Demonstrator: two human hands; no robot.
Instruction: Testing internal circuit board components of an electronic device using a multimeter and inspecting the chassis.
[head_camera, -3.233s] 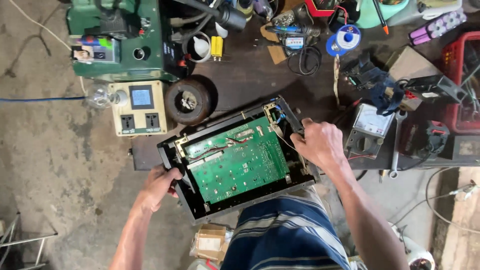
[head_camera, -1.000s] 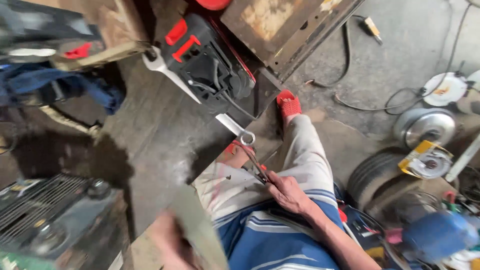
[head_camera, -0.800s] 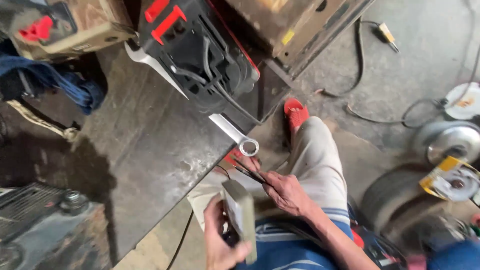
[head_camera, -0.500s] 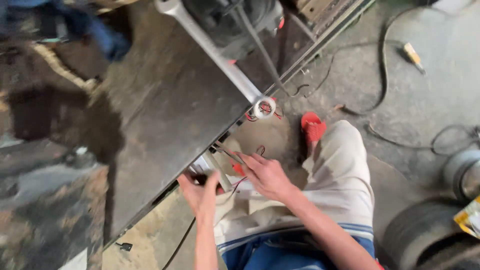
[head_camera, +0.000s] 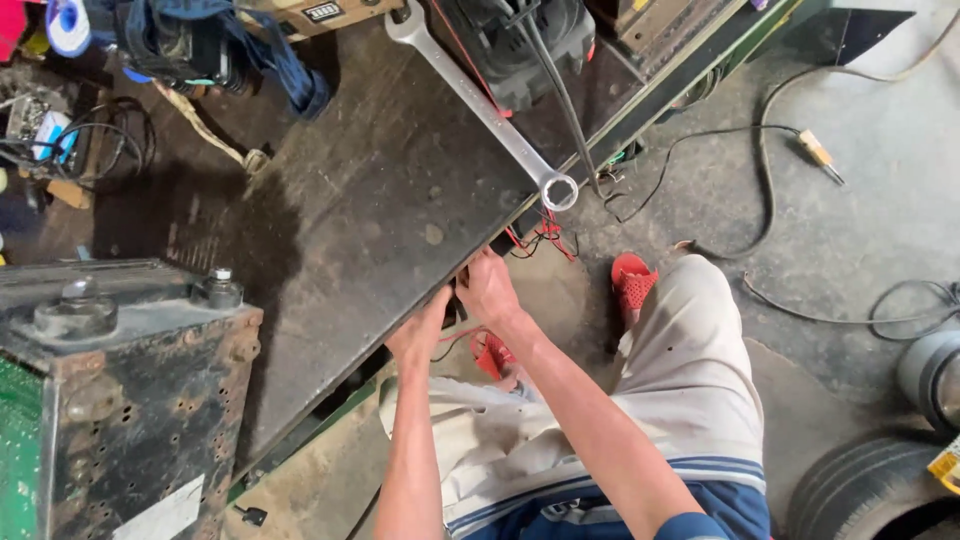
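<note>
Both hands meet at the near edge of the dark metal tabletop (head_camera: 380, 200): the left hand (head_camera: 420, 335) and right hand (head_camera: 488, 288) lie side by side, touching, with fingers curled under or at the rim, and whether they grip anything there cannot be told. Red wires (head_camera: 535, 238) hang off the edge just beside the right hand, and a long wrench (head_camera: 480, 100) lies on the tabletop above them, its ring end at the rim. A rusty perforated box (head_camera: 120, 400) stands to the left, well apart.
</note>
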